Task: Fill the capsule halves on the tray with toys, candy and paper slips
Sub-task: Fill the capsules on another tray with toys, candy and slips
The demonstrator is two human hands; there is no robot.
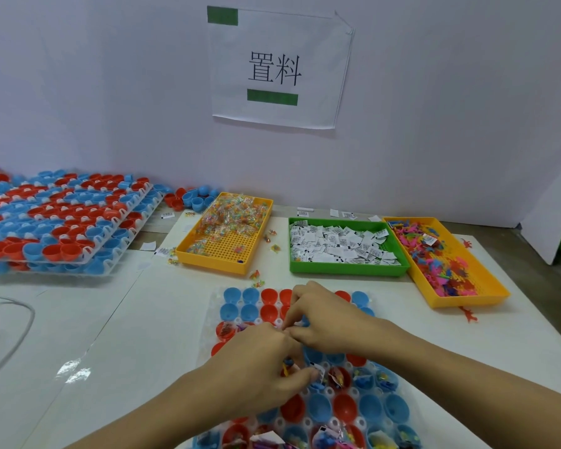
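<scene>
The clear tray (208,322) of red and blue capsule halves (319,408) lies nearest, running from the bottom edge up the middle of the white table (127,335). The cups at the tray's near end already hold toys, candy and paper slips; the ones at its far end are bare. Both hands meet over the middle of the tray. The left hand (256,361) has its fingers curled, and a few small pieces, a paper slip among them, show at its fingertips; whether it grips them or only touches them cannot be told. The right hand (324,315) reaches in from the right with fingers bent down toward the same spot, fingertips close to the left hand's; what it pinches, if anything, is hidden.

Just beyond the tray, to its left, stands a yellow basket (222,259) of wrapped candy (230,215), half filled at its far side. Straight beyond the tray is a green bin (347,268) heaped with white paper slips (334,244). To the right of the tray, touching the green bin, a second yellow basket (467,298) holds pink, red and blue plastic toys (434,254). A few candies, slips and toys lie loose on the table around these three.

Far left of the tray, stacked trays of capsule halves (62,218) sit against the wall, with loose halves (191,197) beside them. Above everything, on the wall beyond the tray, hangs a paper sign (279,66) with two printed characters and green tape.
</scene>
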